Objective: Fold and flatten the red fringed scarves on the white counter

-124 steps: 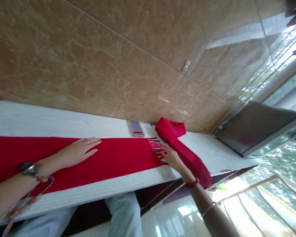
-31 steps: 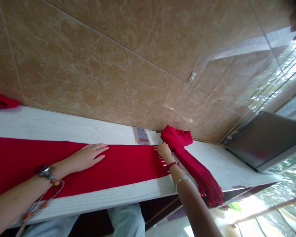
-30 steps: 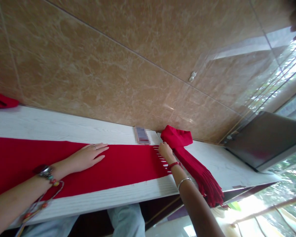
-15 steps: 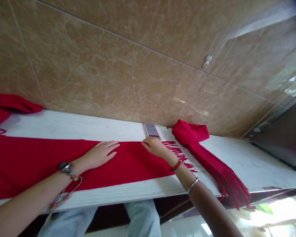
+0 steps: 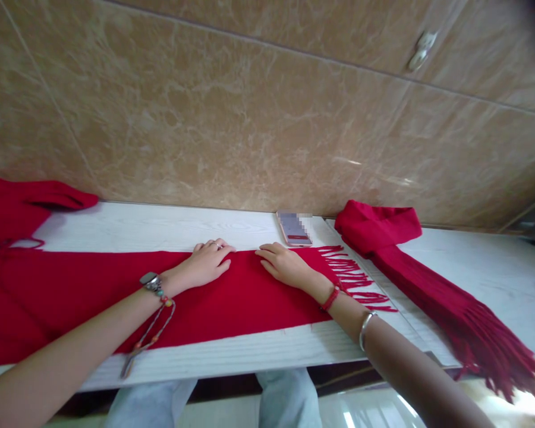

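Note:
A red fringed scarf [image 5: 249, 303] lies spread flat across the white tabletop, its tassels pointing right. My left hand [image 5: 207, 263] rests on the scarf near its far edge, palm down, with the thumb apart from the fingers. Close by on the right, my right hand [image 5: 288, 266] also lies on the cloth at the far edge, its fingers stretched out to the left. Neither hand grips anything visible. Just beyond the right hand is a phone [image 5: 289, 229], lying face up.
A second red scarf [image 5: 410, 273], gathered lengthwise and folded at its far end, lies at right with its fringe over the front edge. More red fabric [image 5: 35, 202] is bunched at the far left. A tiled wall [image 5: 232, 119] rises behind the white table [image 5: 196, 229].
My left hand has shifted to the scarf's far edge. The fingers of my right hand have gone from curled to stretched out. The view has shifted, and the scarf looks unmoved.

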`<act>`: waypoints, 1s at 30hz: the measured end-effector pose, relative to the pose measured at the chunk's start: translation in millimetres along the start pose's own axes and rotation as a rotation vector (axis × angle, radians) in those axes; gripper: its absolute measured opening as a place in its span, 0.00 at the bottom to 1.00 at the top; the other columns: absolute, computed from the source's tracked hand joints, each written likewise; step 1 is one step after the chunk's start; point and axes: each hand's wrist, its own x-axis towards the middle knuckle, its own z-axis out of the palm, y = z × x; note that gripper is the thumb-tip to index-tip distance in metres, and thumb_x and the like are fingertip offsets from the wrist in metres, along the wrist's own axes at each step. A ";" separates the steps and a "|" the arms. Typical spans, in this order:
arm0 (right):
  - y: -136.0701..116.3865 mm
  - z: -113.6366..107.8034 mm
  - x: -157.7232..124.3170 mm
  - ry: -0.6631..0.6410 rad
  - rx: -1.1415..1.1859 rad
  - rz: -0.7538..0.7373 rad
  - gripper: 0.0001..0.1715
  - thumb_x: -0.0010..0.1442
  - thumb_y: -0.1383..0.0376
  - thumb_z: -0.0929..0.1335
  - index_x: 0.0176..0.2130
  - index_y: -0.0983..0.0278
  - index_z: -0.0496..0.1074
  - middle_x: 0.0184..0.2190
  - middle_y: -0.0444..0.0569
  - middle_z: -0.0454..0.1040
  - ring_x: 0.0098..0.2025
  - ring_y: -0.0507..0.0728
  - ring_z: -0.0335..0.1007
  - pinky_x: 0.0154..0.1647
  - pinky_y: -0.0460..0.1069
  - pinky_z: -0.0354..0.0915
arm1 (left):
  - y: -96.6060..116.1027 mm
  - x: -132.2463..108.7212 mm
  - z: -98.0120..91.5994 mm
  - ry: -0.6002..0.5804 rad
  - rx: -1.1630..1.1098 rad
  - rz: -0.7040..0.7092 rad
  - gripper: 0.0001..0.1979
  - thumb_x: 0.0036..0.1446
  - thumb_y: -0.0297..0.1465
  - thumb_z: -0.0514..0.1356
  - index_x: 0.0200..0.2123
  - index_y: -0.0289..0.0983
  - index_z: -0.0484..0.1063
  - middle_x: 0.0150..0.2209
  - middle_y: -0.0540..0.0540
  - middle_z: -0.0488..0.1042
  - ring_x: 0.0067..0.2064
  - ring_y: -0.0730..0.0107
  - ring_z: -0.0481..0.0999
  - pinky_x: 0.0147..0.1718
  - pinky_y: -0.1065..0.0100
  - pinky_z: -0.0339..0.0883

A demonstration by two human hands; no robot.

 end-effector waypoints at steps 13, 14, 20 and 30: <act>-0.2 1.0 1.4 0.052 -0.016 0.070 0.20 0.60 0.64 0.60 0.51 0.67 0.65 0.45 0.57 0.68 0.48 0.60 0.60 0.50 0.59 0.59 | -3.8 -1.3 12.7 0.040 0.005 -0.002 0.21 0.62 0.37 0.44 0.55 0.37 0.59 0.57 0.40 0.60 0.57 0.61 0.58 0.54 0.61 0.52; -0.5 2.2 1.2 0.061 0.007 0.045 0.20 0.60 0.64 0.60 0.51 0.66 0.65 0.47 0.58 0.67 0.50 0.60 0.60 0.51 0.59 0.59 | -4.0 -0.7 13.4 0.035 0.007 -0.005 0.22 0.62 0.38 0.44 0.56 0.37 0.58 0.57 0.40 0.59 0.58 0.61 0.57 0.55 0.61 0.51; -3.5 11.5 -3.5 -0.087 0.200 -0.080 0.25 0.63 0.59 0.56 0.56 0.64 0.60 0.57 0.57 0.59 0.59 0.60 0.53 0.58 0.60 0.53 | -3.8 -8.6 11.0 -0.014 0.002 -0.049 0.25 0.62 0.41 0.42 0.58 0.37 0.55 0.61 0.39 0.53 0.61 0.61 0.51 0.57 0.61 0.45; 5.9 31.9 -7.5 -0.169 0.289 -0.001 0.31 0.60 0.50 0.53 0.60 0.55 0.53 0.60 0.46 0.53 0.62 0.58 0.43 0.61 0.60 0.45 | -99.7 -115.8 -27.3 -0.206 0.020 -0.522 0.32 0.58 0.50 0.39 0.61 0.41 0.46 0.64 0.38 0.39 0.63 0.49 0.38 0.55 0.45 0.40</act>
